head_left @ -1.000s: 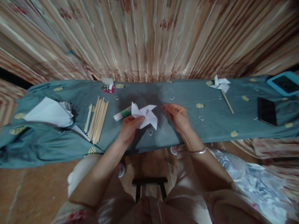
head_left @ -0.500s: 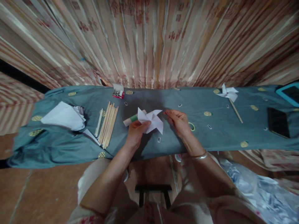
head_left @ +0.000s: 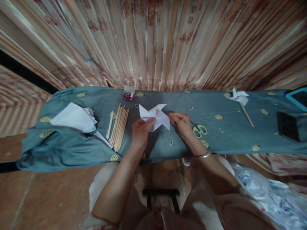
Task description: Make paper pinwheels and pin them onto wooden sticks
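Observation:
A folded white paper pinwheel is pinched by my left hand, the thumb pressing near its centre. Its four-bladed shape faces up, held above the cloth. Just right of the blades, my right hand has thumb and fingertips pressed together; whatever lies between them is too small or hidden to name. Green-handled scissors lie beside that hand, their blades partly covered by it. To the left rest several wooden sticks and a thin white pen-like stick.
A stack of white paper and a loose paper strip lie left. At the back is an open small red box of metal bits. Rightward are a pinwheel on a stick, a black phone and a blue-framed device.
My view has shifted slightly left. My right hand stays pinched near the pinwheel, and the scissors show more fully. The green-and-white cylinder behind the pinwheel is no longer visible.

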A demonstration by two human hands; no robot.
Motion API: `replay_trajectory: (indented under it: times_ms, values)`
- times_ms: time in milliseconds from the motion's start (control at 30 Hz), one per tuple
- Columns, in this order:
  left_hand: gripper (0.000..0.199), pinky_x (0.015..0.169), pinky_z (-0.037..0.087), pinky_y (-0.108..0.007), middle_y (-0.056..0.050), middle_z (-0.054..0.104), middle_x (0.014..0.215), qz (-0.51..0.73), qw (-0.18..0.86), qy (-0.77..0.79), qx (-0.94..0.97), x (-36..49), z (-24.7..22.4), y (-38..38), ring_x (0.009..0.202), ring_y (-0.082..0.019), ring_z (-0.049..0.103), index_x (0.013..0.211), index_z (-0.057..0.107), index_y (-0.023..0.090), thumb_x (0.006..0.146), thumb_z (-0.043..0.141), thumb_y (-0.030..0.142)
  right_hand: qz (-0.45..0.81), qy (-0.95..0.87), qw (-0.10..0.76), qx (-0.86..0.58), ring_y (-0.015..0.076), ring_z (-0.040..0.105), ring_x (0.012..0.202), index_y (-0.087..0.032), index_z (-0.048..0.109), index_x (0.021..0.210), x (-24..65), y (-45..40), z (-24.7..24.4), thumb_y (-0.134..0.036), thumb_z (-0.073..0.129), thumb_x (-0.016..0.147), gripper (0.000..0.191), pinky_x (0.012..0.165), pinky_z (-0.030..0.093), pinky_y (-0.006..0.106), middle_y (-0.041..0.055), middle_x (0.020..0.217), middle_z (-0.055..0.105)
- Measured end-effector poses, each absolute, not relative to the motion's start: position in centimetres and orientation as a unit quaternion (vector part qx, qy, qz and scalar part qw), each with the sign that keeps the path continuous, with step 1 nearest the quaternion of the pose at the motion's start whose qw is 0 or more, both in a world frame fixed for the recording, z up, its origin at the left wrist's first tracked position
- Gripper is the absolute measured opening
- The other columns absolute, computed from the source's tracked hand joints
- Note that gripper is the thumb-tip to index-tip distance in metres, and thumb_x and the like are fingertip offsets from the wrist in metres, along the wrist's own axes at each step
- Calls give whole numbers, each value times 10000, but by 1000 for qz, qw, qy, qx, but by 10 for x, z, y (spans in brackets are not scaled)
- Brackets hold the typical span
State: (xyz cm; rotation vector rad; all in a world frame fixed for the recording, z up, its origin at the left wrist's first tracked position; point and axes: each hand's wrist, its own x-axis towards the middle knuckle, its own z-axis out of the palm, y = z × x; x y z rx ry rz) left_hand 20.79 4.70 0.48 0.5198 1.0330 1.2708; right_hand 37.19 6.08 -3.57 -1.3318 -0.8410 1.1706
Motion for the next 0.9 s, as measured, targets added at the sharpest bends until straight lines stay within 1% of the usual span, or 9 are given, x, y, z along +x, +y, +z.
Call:
replay_trajectory:
  times_ms: [133, 333, 467, 533, 600, 633, 700, 767, 900]
  values:
    - [197, 652, 458, -244, 11, 699, 633, 572, 648, 453, 218, 203, 9, 47, 584, -109, 597, 645, 728, 163, 493, 828, 239, 501, -376, 528, -574, 72, 343, 455, -197, 623, 502, 355, 63, -39, -571, 796, 534, 413, 460, 262, 227, -52, 436, 491]
    - [190, 669, 458, -252, 11, 697, 652, 589, 643, 441, 214, 196, 13, 46, 604, -116, 607, 656, 732, 169, 509, 828, 242, 527, -417, 501, -546, 89, 443, 456, -185, 661, 562, 336, 80, -40, -551, 815, 518, 399, 463, 348, 227, -35, 484, 578]
    - [189, 661, 458, -252, 9, 700, 652, 591, 644, 437, 211, 192, 13, 47, 610, -121, 608, 662, 735, 170, 516, 833, 238, 464, -544, 482, -506, 139, 568, 562, -187, 681, 644, 322, 112, -36, -569, 740, 659, 386, 518, 442, 253, -10, 597, 650]
    - [192, 650, 458, -250, 11, 703, 651, 598, 644, 431, 206, 189, 13, 47, 602, -120, 606, 657, 735, 171, 508, 838, 235, 423, -575, 486, -505, 151, 614, 668, -187, 706, 710, 311, 134, -34, -452, 732, 735, 267, 621, 487, 268, 9, 704, 693]
    - [197, 638, 460, -249, 12, 706, 651, 602, 643, 427, 203, 186, 14, 48, 591, -119, 606, 659, 737, 174, 506, 841, 238, 341, -651, 451, -507, 156, 636, 752, -196, 728, 792, 299, 157, -31, -282, 657, 834, 119, 729, 508, 293, 29, 811, 713]
    - [202, 639, 464, -251, 10, 710, 656, 603, 643, 427, 201, 184, 14, 48, 590, -120, 611, 667, 739, 175, 507, 843, 240, 328, -660, 445, -509, 160, 638, 795, -197, 725, 775, 292, 169, -30, -202, 663, 821, 77, 792, 508, 302, 35, 837, 711]
    - [214, 656, 478, -257, 5, 719, 673, 604, 642, 428, 198, 180, 14, 49, 601, -124, 625, 690, 743, 177, 514, 845, 241, 300, -676, 434, -514, 178, 626, 952, -196, 708, 712, 278, 189, -27, -82, 685, 771, 130, 943, 468, 313, 54, 923, 702]
    - [209, 662, 484, -256, 5, 716, 668, 605, 639, 433, 197, 177, 13, 49, 602, -122, 630, 691, 741, 177, 518, 841, 238, 273, -691, 417, -524, 190, 595, 1059, -188, 702, 693, 265, 205, -24, -46, 662, 781, 172, 1026, 417, 322, 68, 1019, 682]
    - [201, 640, 481, -248, 4, 711, 659, 605, 640, 431, 197, 173, 11, 48, 592, -117, 621, 686, 744, 173, 524, 840, 244, 142, -798, 265, -521, 217, 571, 1091, -150, 723, 755, 248, 225, -23, -63, 611, 832, 161, 1029, 403, 343, 104, 1113, 647]
